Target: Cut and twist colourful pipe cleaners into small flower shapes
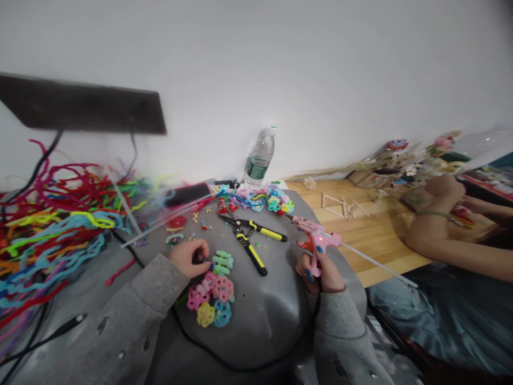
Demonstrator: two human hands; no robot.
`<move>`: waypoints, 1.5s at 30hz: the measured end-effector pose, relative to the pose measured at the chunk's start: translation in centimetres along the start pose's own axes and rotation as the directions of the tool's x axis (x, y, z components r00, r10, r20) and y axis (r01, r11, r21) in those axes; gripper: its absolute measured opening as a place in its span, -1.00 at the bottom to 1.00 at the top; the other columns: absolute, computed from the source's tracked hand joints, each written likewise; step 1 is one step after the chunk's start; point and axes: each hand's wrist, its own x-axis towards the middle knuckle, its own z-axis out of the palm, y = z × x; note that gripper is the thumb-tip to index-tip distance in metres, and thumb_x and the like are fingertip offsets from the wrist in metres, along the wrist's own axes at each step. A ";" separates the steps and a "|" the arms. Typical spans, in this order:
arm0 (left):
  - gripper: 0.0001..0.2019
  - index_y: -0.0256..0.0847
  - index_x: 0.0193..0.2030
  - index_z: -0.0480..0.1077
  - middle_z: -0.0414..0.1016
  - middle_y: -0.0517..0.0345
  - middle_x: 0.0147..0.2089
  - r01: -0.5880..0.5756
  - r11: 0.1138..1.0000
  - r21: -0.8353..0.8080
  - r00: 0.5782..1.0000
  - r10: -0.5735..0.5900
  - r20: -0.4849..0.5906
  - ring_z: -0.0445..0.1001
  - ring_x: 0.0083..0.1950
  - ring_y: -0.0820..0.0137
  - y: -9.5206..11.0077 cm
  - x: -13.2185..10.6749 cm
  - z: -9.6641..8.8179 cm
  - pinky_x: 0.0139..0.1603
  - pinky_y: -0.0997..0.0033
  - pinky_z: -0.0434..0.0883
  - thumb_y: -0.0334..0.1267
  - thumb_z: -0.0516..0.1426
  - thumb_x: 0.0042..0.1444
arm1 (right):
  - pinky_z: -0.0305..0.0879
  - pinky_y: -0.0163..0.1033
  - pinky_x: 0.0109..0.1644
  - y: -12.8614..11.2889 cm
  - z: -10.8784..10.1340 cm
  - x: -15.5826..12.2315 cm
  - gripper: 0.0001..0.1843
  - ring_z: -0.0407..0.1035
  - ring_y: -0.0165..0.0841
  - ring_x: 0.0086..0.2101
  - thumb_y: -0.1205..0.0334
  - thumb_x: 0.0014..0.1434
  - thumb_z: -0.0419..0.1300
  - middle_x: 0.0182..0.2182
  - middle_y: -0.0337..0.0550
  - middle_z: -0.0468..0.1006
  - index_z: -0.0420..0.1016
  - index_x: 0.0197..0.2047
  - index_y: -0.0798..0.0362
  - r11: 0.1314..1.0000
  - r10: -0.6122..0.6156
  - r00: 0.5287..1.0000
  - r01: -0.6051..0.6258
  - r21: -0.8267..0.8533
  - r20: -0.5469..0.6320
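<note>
My left hand rests on the grey surface with its fingers curled, pinching a mint-green pipe-cleaner piece. Just below it lies a cluster of pink, yellow and blue pipe-cleaner flowers. My right hand is closed round the handle of a pink hot glue gun, whose nozzle points up and left. A clear glue stick juts out of its back toward the right. Black-and-yellow pliers lie between the two hands.
A heap of coloured pipe cleaners fills the left. More small flowers and a water bottle stand by the wall. Another person's arm reaches over the wooden floor at right, beside craft sticks and dried flowers. A black cable runs lower left.
</note>
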 end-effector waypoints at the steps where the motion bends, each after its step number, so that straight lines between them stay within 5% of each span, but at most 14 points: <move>1: -0.83 -0.21 -0.51 0.27 0.27 0.33 -0.57 -0.005 1.000 0.006 1.000 0.005 -0.010 0.21 -0.53 0.52 0.0 0.0 0.1 -0.52 0.54 0.15 -0.23 0.19 -0.22 | -0.12 -0.36 -0.67 0.0 0.0 0.0 -0.60 -0.02 -0.52 -0.79 -0.09 0.14 0.11 -0.78 -0.41 0.23 0.39 -0.15 0.08 1.000 -0.001 1.000 0.001 -0.001 0.003; 13: -0.83 -0.26 -0.41 0.36 0.28 0.32 -0.56 -0.004 0.999 -0.043 0.996 0.008 0.085 0.13 -0.58 0.56 0.2 -0.1 -1.0 -0.56 0.56 0.11 -0.19 0.12 -0.09 | -0.12 -0.37 -0.66 0.1 -0.2 0.1 -0.61 -0.02 -0.52 -0.78 -0.10 0.15 0.10 -0.79 -0.42 0.24 0.40 -0.15 0.06 1.000 0.013 1.000 -0.014 0.006 0.014; 27: -0.72 -0.22 -0.53 0.50 0.30 0.17 -0.52 -0.041 0.956 0.289 0.998 0.027 0.052 0.30 -0.44 0.40 0.4 -0.2 -0.5 -0.41 0.43 0.17 -0.07 0.11 -0.05 | -0.10 -0.34 -0.68 0.1 -0.2 0.2 -0.60 -0.02 -0.51 -0.79 -0.10 0.16 0.08 -0.79 -0.41 0.21 0.39 -0.16 0.07 1.000 -0.011 1.000 0.012 -0.027 0.026; 45: -0.72 -0.26 -0.49 0.50 0.35 0.13 -0.49 -0.078 0.951 0.298 0.993 0.049 0.104 0.34 -0.42 0.40 0.1 -0.2 -0.4 -0.38 0.44 0.23 -0.11 0.07 -0.02 | -0.12 -0.37 -0.67 0.1 -0.3 0.2 -0.59 -0.01 -0.52 -0.78 -0.09 0.14 0.12 -0.79 -0.41 0.23 0.41 -0.15 0.08 0.999 0.009 1.000 -0.010 0.035 0.028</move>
